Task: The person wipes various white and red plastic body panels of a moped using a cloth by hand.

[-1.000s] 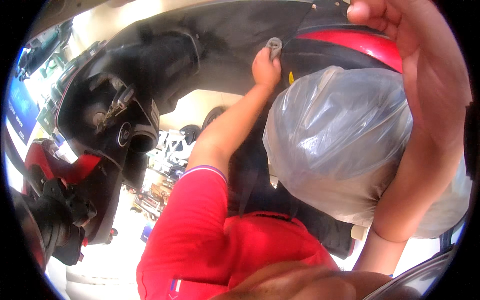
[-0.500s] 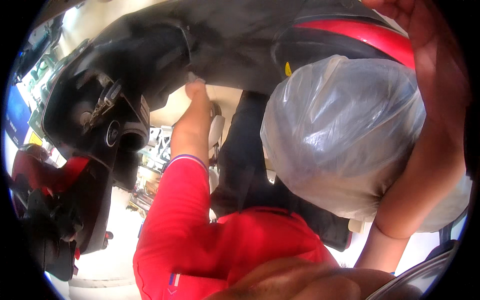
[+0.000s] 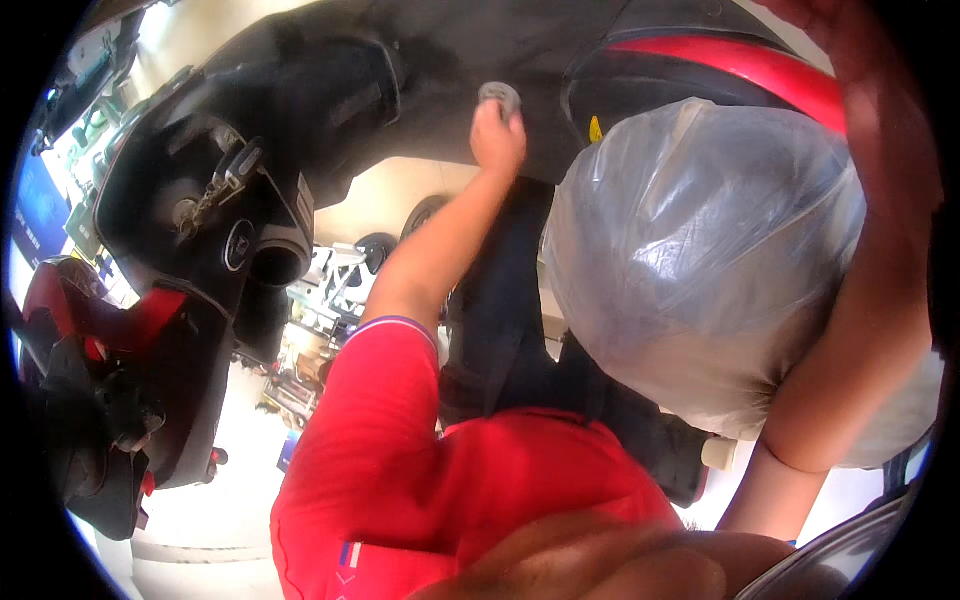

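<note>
Left hand [image 3: 498,140]: you are gripping a grey wad [image 3: 501,96], apparently folded cloth, fingers closing round its lower part, thumb on the right side. The wad is sticking out just above your fingers and is apparently resting against the dark face of a black body panel [image 3: 440,60]. That panel is spreading behind the grip and to both sides of it.

Your bare forearm is running down and left from the grip into a red sleeve [image 3: 370,390] with a pale striped cuff.

Right hand [image 3: 835,25]: you are holding it high, up and well to the right of the grip. The frame's top edge is cutting it off and shadow is covering it; you are not showing enough of the fingers to tell whether they are open or closed.

Right of the grip, near: a small yellow mark [image 3: 595,129] is sitting on the black bodywork. Farther right and a little higher, a glossy red strip [image 3: 740,70] is curving along it.

Below and right of the grip, a large rounded form in clear plastic [image 3: 690,230] is bulging out; your right arm is crossing before its right side.

Well left of the grip and lower, keys [image 3: 235,170] are hanging above an oval badge [image 3: 238,246].
</note>
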Demonstrator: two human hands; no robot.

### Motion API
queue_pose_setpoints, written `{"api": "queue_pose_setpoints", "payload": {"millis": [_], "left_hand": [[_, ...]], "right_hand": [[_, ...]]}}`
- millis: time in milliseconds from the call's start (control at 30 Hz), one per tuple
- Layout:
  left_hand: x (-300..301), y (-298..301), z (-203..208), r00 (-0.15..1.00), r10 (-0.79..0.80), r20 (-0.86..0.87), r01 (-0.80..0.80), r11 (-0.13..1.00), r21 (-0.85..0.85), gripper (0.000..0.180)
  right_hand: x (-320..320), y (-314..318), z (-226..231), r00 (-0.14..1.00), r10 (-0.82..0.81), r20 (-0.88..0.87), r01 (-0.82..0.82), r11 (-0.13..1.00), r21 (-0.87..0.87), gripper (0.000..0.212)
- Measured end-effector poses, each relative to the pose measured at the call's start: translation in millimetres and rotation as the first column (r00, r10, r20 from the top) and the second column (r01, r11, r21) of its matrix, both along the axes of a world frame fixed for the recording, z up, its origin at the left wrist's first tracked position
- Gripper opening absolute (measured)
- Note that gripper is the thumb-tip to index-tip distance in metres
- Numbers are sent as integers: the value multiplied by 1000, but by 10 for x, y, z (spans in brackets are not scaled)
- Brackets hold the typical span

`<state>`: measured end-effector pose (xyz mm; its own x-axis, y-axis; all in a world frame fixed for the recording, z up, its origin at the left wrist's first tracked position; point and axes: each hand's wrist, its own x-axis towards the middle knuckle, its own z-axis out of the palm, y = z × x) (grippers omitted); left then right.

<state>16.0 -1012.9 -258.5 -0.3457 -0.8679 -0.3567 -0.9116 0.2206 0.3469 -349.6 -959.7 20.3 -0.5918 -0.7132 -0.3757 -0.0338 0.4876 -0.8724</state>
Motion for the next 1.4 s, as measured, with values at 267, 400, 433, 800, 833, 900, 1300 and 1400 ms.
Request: {"api": "queue_pose_setpoints", "payload": {"millis": [267,400,433,800,833,900,1300,1400], "left_hand": [[1188,-22,119,817,368,444,-407,913,-7,32],[1310,-126,206,793,571,213,-599,795,98,31],[1390,-87,202,771,595,226,-622,780,68,31],[145,1565,209,996,78,48,-87,966,245,34],[129,1641,271,997,69,31,-75,960,269,35],[163,1513,213,997,68,28,-73,963,258,36],[808,-382,-60,873,453,182,-416,885,-209,33],[71,-440,-197,946,322,34,-292,896,-335,31]], "right_hand": [[22,-73,-59,999,33,19,-32,999,-25,16],[-8,-104,-124,999,40,18,-40,999,-31,16],[45,-157,-187,997,61,43,-59,997,-51,16],[76,-302,-238,993,100,58,-95,992,-79,16],[83,-288,-201,993,108,56,-103,991,-80,16],[106,-320,-143,992,115,45,-111,989,-95,16],[92,-316,-113,995,95,31,-91,991,-103,16],[63,-292,-89,996,88,26,-85,991,-101,17]]}}
